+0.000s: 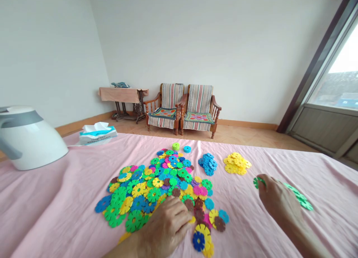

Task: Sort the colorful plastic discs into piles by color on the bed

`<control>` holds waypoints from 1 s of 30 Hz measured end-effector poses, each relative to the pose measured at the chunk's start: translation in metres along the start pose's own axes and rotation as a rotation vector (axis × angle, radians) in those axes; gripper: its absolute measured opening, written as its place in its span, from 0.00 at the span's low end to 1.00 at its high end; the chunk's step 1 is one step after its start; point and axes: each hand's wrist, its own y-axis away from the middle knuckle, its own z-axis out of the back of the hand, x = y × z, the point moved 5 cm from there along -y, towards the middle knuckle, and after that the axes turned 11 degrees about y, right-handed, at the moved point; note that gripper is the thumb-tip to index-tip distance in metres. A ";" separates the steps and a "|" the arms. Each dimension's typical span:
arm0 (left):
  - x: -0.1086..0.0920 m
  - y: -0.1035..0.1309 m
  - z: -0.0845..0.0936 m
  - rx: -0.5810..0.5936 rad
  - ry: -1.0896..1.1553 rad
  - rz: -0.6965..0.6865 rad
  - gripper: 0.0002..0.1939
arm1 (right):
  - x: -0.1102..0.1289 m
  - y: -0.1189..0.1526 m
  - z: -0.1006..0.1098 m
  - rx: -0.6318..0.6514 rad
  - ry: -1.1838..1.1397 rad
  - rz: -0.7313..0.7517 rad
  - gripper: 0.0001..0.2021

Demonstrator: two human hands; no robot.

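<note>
A mixed heap of plastic snowflake building discs [138,190] in green, blue, yellow, brown and pink lies in the middle of the pink cloth. My left hand [167,224] rests at the heap's near side, fingers curled down among the discs; whatever they pinch is hidden. Farther right, my right hand [275,196] is closed on a green snowflake disc [255,183] that pokes out past its fingertips. Green discs [300,198] lie just behind and beside that hand. Separate from the heap are a blue disc pile [207,164] and a yellow disc pile [237,163].
A small lime-green stack [175,146] and a light-blue stack [187,149] stand beyond the heap. At left are a white kettle [39,140] and a tissue box [97,134] on the pink cloth [69,213]. Two wooden armchairs [200,101] stand by the wall.
</note>
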 end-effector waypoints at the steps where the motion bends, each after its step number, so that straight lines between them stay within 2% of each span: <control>1: 0.001 0.000 -0.001 0.000 -0.001 0.002 0.07 | -0.008 -0.001 0.000 0.004 0.055 -0.033 0.16; 4: 0.003 0.001 -0.003 -0.009 -0.007 0.021 0.08 | -0.011 -0.001 0.003 -0.059 0.090 -0.061 0.16; 6: 0.005 0.002 -0.003 -0.029 -0.007 0.045 0.09 | 0.005 0.001 0.006 -0.102 -0.032 0.013 0.16; 8: 0.007 0.003 -0.003 -0.068 0.000 0.072 0.09 | 0.031 0.007 0.011 -0.088 -0.246 0.131 0.14; 10: 0.009 0.003 -0.001 -0.108 0.015 0.094 0.09 | 0.062 0.019 0.022 -0.004 -0.501 0.269 0.12; 13: 0.009 0.002 0.001 -0.131 0.042 0.110 0.09 | 0.107 0.044 0.047 0.199 -0.811 0.497 0.08; 15: 0.010 0.002 0.002 -0.138 0.049 0.121 0.09 | 0.128 0.061 0.066 0.288 -0.894 0.628 0.08; 18: 0.011 0.001 0.004 -0.164 0.035 0.140 0.10 | 0.143 0.076 0.079 0.335 -0.858 0.738 0.17; 21: 0.013 0.001 0.005 -0.182 0.019 0.152 0.10 | 0.147 0.081 0.073 0.358 -0.808 0.740 0.23; 23: 0.014 0.001 0.006 -0.183 0.017 0.156 0.09 | 0.148 0.081 0.069 0.357 -0.823 0.726 0.23; 26: 0.013 0.002 0.007 -0.184 0.016 0.160 0.09 | 0.148 0.080 0.070 0.382 -0.917 0.697 0.14; 28: 0.013 0.002 0.007 -0.190 0.008 0.169 0.09 | 0.147 0.076 0.070 0.455 -0.975 0.649 0.07; 30: 0.012 0.001 0.008 -0.195 0.001 0.185 0.09 | 0.140 0.068 0.065 0.527 -1.015 0.548 0.04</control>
